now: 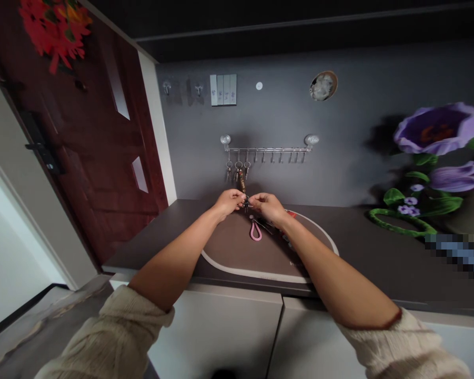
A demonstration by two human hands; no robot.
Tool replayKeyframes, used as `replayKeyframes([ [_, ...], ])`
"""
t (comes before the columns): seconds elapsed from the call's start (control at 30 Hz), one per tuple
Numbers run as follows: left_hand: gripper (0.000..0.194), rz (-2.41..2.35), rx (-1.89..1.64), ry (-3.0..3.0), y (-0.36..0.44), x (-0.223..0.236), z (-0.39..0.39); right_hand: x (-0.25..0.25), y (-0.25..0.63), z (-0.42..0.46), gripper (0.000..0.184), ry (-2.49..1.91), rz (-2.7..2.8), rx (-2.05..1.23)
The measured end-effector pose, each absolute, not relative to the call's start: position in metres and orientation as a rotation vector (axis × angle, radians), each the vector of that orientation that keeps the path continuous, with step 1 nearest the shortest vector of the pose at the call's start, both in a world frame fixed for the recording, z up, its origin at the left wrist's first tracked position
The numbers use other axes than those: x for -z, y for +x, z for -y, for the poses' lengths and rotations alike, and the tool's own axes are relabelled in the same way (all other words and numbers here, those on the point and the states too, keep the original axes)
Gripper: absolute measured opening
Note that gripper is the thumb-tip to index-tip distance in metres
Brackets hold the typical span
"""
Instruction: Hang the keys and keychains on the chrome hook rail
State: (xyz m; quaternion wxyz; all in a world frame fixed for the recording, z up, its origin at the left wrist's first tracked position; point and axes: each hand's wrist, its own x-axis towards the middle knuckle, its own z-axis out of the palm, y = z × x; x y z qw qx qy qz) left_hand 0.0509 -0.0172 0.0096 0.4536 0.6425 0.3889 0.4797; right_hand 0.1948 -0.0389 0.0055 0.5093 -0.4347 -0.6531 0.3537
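My left hand (229, 201) and my right hand (266, 205) meet above a brown oval mat (237, 252), fingers pinched together on a small dark key ring (246, 201) held between them. Just below my right hand a pink loop strap (255, 232) with dark keys lies on the mat. Behind my hands a chrome hook rail (268, 149) is fixed to the grey wall, with a few keys and a brown fob (242, 181) hanging from its left hooks.
The mat lies on a dark counter (379, 252) over white cabinet doors (229, 331). A dark red door (90, 131) stands at left. Purple flower decor (438, 131) fills the right. A switch panel (223, 89) sits high on the wall.
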Motion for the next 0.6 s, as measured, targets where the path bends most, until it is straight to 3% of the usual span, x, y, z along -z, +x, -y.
replayKeyframes([
  [0.3, 0.014, -0.884, -1.235, 1.583, 0.0530, -0.0079, 0.0155, -0.0049, 0.1930, 0.0365, 0.023, -1.018, 1.554, -0.827],
  [0.6, 0.025, -0.820, -1.317, 1.672, 0.0565, -0.0082, 0.0162, -0.0045, 0.1915, 0.0357, 0.019, -0.999, 1.593, -0.629],
])
